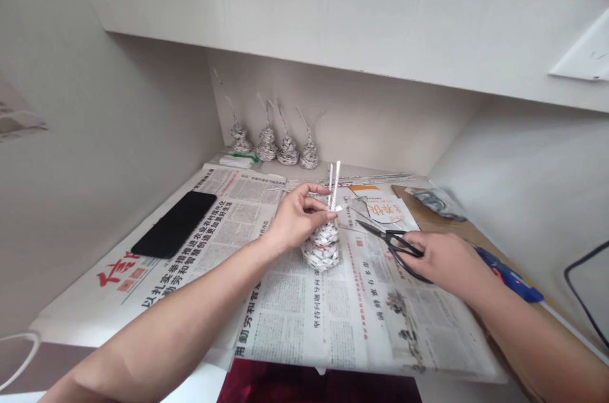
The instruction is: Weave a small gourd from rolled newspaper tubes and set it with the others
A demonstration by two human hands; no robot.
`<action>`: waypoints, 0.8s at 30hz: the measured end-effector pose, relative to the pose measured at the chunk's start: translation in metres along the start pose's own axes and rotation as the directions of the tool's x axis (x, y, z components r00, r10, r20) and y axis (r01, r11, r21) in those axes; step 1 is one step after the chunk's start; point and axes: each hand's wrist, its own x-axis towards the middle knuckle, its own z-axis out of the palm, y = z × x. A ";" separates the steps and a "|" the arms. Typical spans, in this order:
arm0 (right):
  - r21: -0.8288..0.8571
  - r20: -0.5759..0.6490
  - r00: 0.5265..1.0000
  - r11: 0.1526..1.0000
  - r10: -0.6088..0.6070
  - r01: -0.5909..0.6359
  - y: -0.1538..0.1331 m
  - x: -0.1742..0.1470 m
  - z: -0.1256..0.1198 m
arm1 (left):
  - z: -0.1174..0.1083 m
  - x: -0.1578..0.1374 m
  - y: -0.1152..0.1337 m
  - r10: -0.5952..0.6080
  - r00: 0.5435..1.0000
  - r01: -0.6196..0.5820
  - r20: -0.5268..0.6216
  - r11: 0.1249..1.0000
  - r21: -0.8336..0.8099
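My left hand [304, 212] grips the narrow top of a woven paper gourd [321, 252], thumb and fingers closed around it. Two white paper strips [335, 181] stick up from its top, and a short end pokes out beside my thumb. My right hand [435, 257] holds black-handled scissors [392, 241] to the right of the gourd. The blades point left and up toward it, apart from the paper. They look closed or nearly so. The gourd's base is above the newspaper [295, 320]; whether it touches is hard to tell.
Several finished-looking woven gourds [287, 150] line the back wall. A black phone [175, 224] lies at left. Thin paper rods [375, 179], a white-and-orange packet [387, 209], a clear bag [435, 201] and a blue object [509, 276] are at right. An overhead panel [333, 3] hangs low.
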 end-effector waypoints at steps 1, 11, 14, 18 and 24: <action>-0.028 0.066 0.998 1.000 0.013 -0.011 0.007 0.001 0.007 | 0.000 0.000 0.000 -0.003 1.000 0.003 -0.002 1.000 -0.001; 0.314 -0.024 1.000 0.949 -0.008 0.015 -0.032 0.016 0.019 | 0.000 0.002 -0.005 0.010 1.000 -0.010 -0.004 1.000 -0.016; 0.790 -0.012 1.000 0.613 -0.010 0.015 -0.076 0.027 0.017 | -0.001 0.003 -0.007 0.029 1.000 -0.029 0.006 0.999 -0.033; 0.977 -0.049 0.997 0.208 0.061 0.035 -0.113 0.046 0.017 | -0.003 0.004 -0.009 0.048 0.999 -0.048 0.003 0.998 -0.045; 1.000 0.022 0.981 -0.001 0.192 -0.022 -0.125 0.063 0.013 | -0.009 0.007 -0.006 -0.033 0.999 0.034 -0.043 0.999 0.012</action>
